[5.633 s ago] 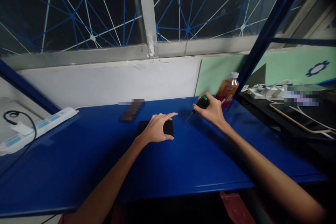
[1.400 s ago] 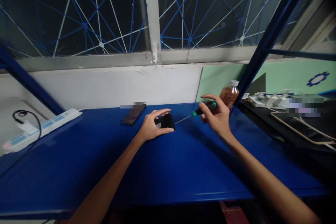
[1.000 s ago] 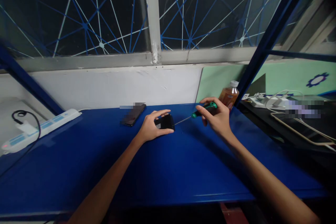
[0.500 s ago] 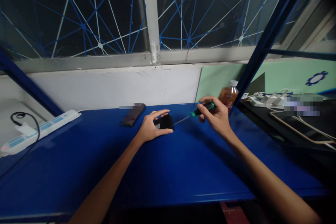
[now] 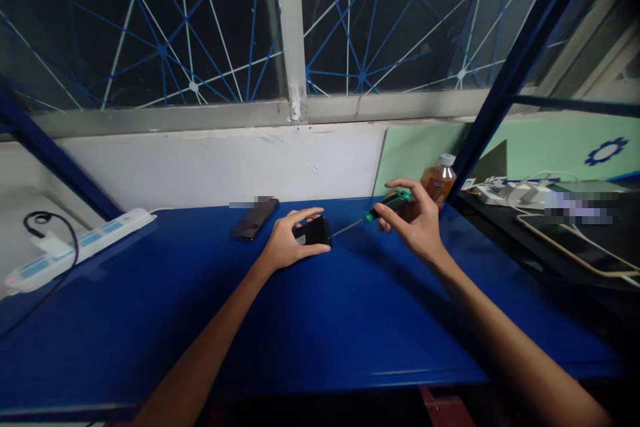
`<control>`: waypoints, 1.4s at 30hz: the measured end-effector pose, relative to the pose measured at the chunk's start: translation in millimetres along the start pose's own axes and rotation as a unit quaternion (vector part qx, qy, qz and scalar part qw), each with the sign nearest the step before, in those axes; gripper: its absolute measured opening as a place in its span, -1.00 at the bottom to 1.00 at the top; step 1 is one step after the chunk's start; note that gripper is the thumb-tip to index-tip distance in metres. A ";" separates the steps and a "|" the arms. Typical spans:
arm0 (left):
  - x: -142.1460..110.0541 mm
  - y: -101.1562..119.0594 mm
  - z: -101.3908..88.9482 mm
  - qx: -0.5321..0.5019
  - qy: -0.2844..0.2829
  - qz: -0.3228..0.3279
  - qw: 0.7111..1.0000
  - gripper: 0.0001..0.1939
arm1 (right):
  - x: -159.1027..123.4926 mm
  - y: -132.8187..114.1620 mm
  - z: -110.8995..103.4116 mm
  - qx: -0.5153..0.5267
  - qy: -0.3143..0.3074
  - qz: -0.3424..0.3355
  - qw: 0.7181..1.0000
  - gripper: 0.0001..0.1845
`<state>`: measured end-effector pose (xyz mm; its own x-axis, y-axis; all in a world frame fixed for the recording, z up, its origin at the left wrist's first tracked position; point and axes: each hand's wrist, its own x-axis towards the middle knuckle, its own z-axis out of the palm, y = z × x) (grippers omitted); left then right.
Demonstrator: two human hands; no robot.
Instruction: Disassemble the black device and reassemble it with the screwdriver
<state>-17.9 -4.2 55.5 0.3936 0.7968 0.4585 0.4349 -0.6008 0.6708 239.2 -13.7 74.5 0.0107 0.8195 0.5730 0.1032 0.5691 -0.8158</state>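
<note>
My left hand [image 5: 289, 240] grips a small black box-shaped device [image 5: 316, 232] by its long sides, thumb in front and fingers behind. A pale label shows on the device near my palm; its exact kind I cannot make out. In my right hand [image 5: 417, 220] is a screwdriver [image 5: 375, 212] with a black and green handle. Its thin metal shaft slants down to the left, and the tip meets the right end of the device. The index finger of that hand is lifted off the handle, while the thumb and other fingers hold it.
A dark phone [image 5: 257, 219] lies behind my left hand on the blue table [image 5: 320, 333]. At left sits a white power strip [image 5: 85, 250] with a plugged cable. A bottle of amber drink [image 5: 440, 180] stands behind my right hand. Another phone [image 5: 575, 243] and cables occupy a black surface at right.
My right index finger has lifted from the screwdriver handle, and the hand has shifted slightly right. The left hand and the device stay in place.
</note>
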 end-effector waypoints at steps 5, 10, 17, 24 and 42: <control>0.5 0.3 -0.6 0.010 0.006 0.005 1.000 -0.34 | 2.2 1.6 -3.2 -0.025 -0.003 0.002 1.000 -0.63; 0.5 -0.4 -0.6 0.009 0.006 0.008 1.000 -0.34 | 2.5 0.0 -3.1 0.057 -0.064 0.004 0.996 -0.57; 0.3 0.9 -1.2 0.002 0.000 0.006 1.000 -0.35 | -0.4 -1.9 -4.5 -0.027 -0.012 0.022 0.999 -0.70; 0.1 0.4 -0.6 0.007 0.000 0.007 1.000 -0.35 | 1.8 -4.9 -6.6 0.018 -0.048 0.011 0.999 -0.63; -0.5 0.9 0.2 -0.005 -0.004 0.007 1.000 -0.34 | 0.7 -8.5 -5.0 0.030 -0.064 0.012 0.997 -0.56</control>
<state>-17.5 -5.1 55.8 0.4051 0.7882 0.4632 0.4219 -0.6107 0.6701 243.3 -18.3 82.2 -0.1155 0.8332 0.5408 0.0454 0.5483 -0.8351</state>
